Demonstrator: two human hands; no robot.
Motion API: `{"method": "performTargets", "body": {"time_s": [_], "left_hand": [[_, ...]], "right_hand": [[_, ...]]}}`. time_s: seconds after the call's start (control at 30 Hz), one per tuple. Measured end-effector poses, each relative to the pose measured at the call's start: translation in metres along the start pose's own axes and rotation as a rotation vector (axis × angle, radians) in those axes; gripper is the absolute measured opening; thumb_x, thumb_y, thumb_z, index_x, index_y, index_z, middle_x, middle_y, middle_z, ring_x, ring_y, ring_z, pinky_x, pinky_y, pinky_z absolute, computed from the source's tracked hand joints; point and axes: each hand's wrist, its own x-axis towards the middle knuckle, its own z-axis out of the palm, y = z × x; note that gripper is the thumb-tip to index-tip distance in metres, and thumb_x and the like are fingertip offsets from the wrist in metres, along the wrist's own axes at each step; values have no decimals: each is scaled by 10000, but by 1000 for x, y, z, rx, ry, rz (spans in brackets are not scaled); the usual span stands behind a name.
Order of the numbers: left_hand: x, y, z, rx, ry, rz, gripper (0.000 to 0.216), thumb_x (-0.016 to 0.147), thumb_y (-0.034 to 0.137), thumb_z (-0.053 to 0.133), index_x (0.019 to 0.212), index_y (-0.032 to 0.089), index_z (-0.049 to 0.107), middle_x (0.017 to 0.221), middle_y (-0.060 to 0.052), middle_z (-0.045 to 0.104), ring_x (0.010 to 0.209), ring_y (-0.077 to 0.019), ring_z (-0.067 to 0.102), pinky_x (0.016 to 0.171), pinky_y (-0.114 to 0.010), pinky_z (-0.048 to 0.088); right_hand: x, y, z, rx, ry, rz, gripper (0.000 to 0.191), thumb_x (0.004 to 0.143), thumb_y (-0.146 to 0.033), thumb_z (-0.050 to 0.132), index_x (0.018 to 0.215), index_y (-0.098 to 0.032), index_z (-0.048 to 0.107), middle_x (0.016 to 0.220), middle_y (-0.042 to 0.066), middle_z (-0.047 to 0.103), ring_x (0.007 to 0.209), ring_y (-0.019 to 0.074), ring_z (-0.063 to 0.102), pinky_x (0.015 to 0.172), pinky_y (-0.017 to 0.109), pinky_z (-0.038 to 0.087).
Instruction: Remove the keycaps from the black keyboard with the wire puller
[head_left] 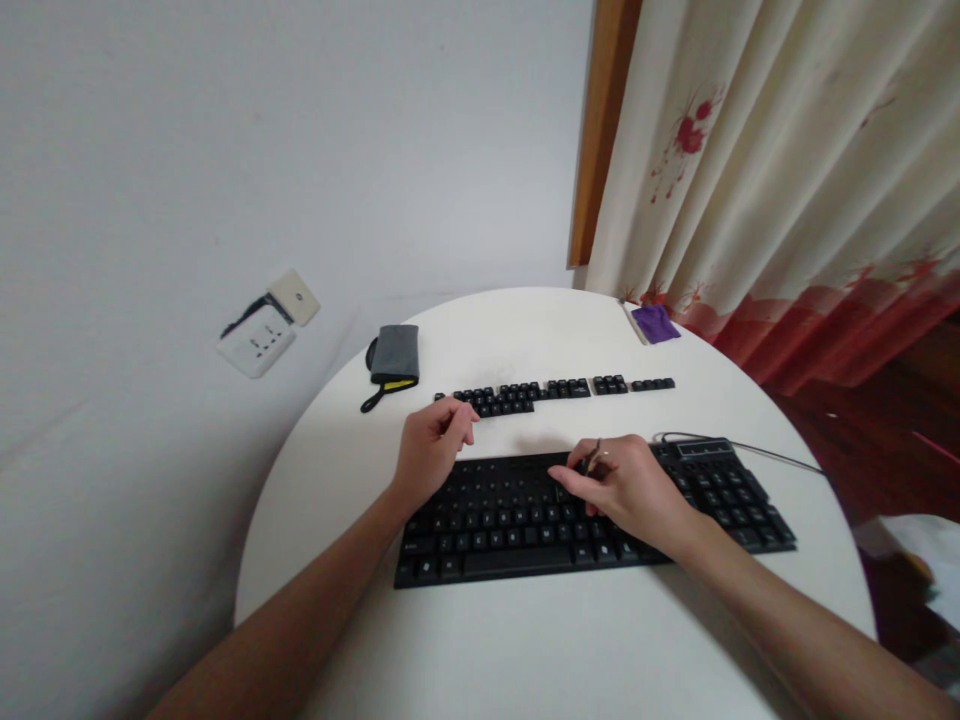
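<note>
A black keyboard (525,525) lies across the round white table (525,640). Behind it, rows of loose black keycaps (555,390) are lined up on the table. My left hand (431,450) hovers at the keyboard's far left corner with its fingers curled, fingertips close to the left end of the keycap rows. My right hand (630,485) rests over the middle of the keyboard and pinches a thin wire keycap puller (594,455) against the keys.
A grey pouch with a yellow edge and black strap (394,358) lies at the table's back left. A purple cloth (655,322) sits at the back right by the curtain. The keyboard's cable (772,455) runs off to the right. A wall socket (259,340) is on the left.
</note>
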Motion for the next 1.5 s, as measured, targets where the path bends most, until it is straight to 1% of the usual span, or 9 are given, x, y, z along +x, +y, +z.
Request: {"method": "performTargets", "body": {"time_s": [0.27, 0.43, 0.53, 0.67, 0.8, 1.0, 1.2, 1.37, 1.5], "left_hand": [[-2, 0, 0, 15, -13, 7, 270, 942, 314, 510, 761, 181, 661, 552, 24, 592, 481, -104, 505, 494, -217, 390], [-2, 1, 0, 28, 3, 7, 276, 937, 315, 511, 748, 182, 662, 540, 23, 584, 467, -104, 496, 484, -216, 377], [-2, 2, 0, 21, 3, 5, 268, 934, 311, 511, 754, 183, 663, 542, 23, 585, 467, -104, 497, 481, -214, 374], [-2, 4, -1, 13, 2, 0, 267, 929, 307, 512, 747, 181, 662, 542, 20, 587, 469, -105, 502, 479, -211, 375], [-2, 4, -2, 22, 6, 4, 266, 924, 299, 516, 741, 177, 665, 542, 18, 592, 470, -104, 506, 481, -211, 378], [-1, 3, -1, 39, -3, -4, 278, 925, 305, 516, 729, 178, 666, 538, 18, 594, 468, -101, 510, 475, -206, 377], [-2, 10, 0, 24, -24, -5, 266, 922, 280, 520, 723, 175, 662, 550, 13, 608, 480, -100, 528, 487, -200, 397], [-5, 16, 3, -84, -240, -42, 207, 934, 291, 536, 866, 184, 700, 709, -21, 697, 588, -121, 614, 540, -208, 472], [-12, 20, 10, -222, -466, -115, 219, 936, 293, 568, 1078, 207, 710, 975, -70, 755, 779, -154, 692, 721, -263, 559]], "right_hand": [[0, 3, 8, 35, -29, 85, 345, 884, -498, 648, 725, -192, 648, 474, -23, 582, 401, 137, 569, 422, 238, 389], [-1, -4, 13, -265, -28, -132, 349, 936, -408, 589, 657, -199, 602, 574, -5, 599, 520, 127, 533, 551, 264, 367], [-1, -7, 11, -357, -39, -112, 319, 959, -334, 523, 669, -208, 572, 588, -5, 588, 539, 136, 532, 571, 273, 353], [1, -2, 9, -205, -22, 69, 296, 970, -259, 416, 689, -223, 504, 548, -20, 542, 516, 142, 517, 529, 259, 346], [2, 4, 12, -14, -33, 163, 279, 971, -243, 378, 718, -220, 493, 583, -25, 558, 513, 128, 526, 505, 235, 365], [4, 12, 15, 223, -45, 272, 246, 949, -259, 400, 739, -208, 518, 564, -46, 536, 455, 102, 492, 442, 203, 372], [13, 19, 9, 420, -7, 358, 291, 946, -361, 427, 718, -202, 513, 475, -48, 550, 331, 95, 452, 336, 188, 291], [11, 11, 6, 508, 25, 187, 337, 966, -436, 493, 738, -193, 542, 598, -22, 610, 426, 90, 521, 406, 198, 385], [6, 6, 8, 433, 50, 64, 297, 988, -399, 511, 791, -189, 588, 718, 1, 647, 518, 90, 560, 475, 211, 414]]}}
